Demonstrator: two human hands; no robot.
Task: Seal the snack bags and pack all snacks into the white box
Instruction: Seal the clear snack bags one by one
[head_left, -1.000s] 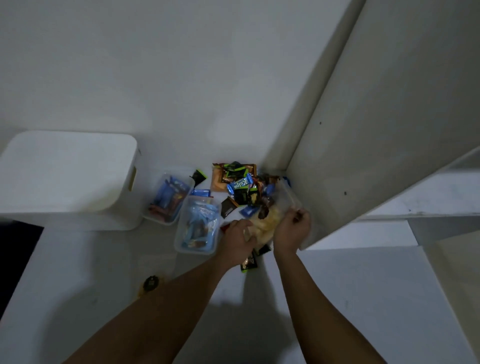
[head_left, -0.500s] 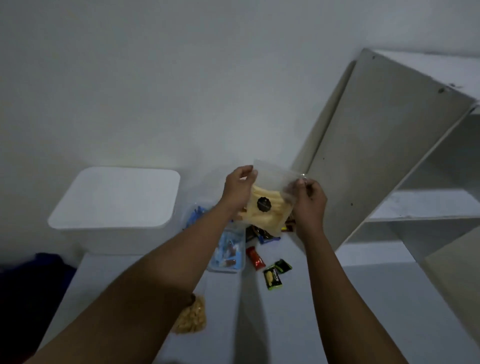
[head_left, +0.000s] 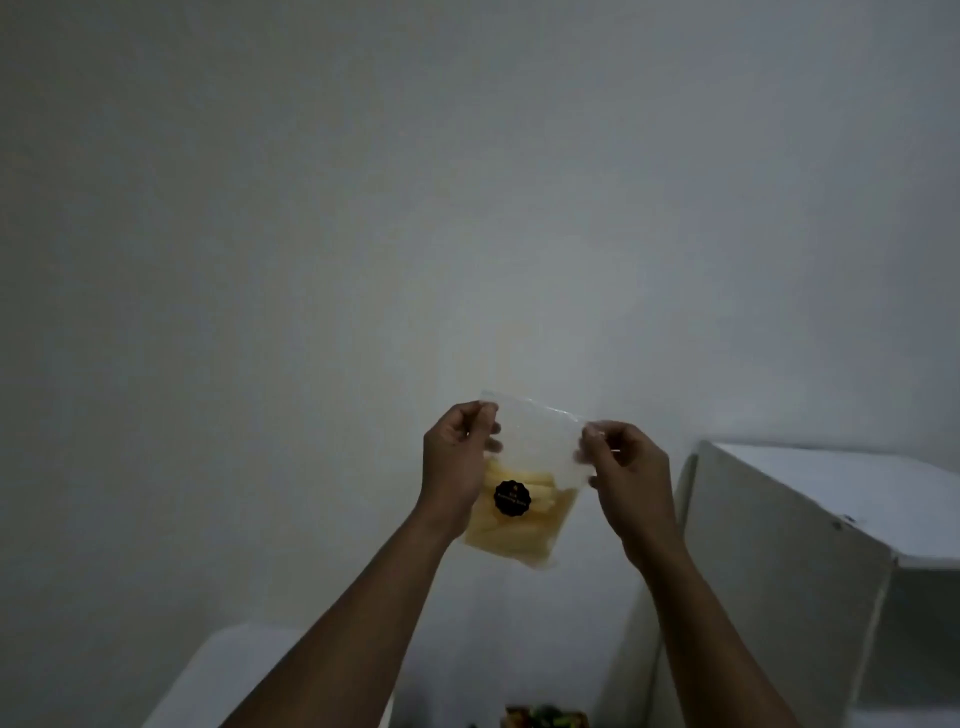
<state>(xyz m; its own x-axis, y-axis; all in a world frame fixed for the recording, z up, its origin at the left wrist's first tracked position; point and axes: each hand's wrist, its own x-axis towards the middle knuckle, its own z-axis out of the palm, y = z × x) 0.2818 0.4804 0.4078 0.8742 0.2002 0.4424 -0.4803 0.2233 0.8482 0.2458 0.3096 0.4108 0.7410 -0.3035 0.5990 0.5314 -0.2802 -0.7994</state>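
A plain white wall (head_left: 363, 208) fills nearly the whole view, bare and evenly painted. The light is dim and greyish. The wall is darkest far up and left of the cabinet and palest just left of it. The white cabinet (head_left: 779, 561) stands at the lower right, close against the wall, with a narrow shadow along the joint. Its flat top (head_left: 841, 483) is lighter than its side panel. Small dark marks (head_left: 837, 525) sit near the panel's upper front edge. Right of the panel, an open compartment (head_left: 924, 649) lies in shade.
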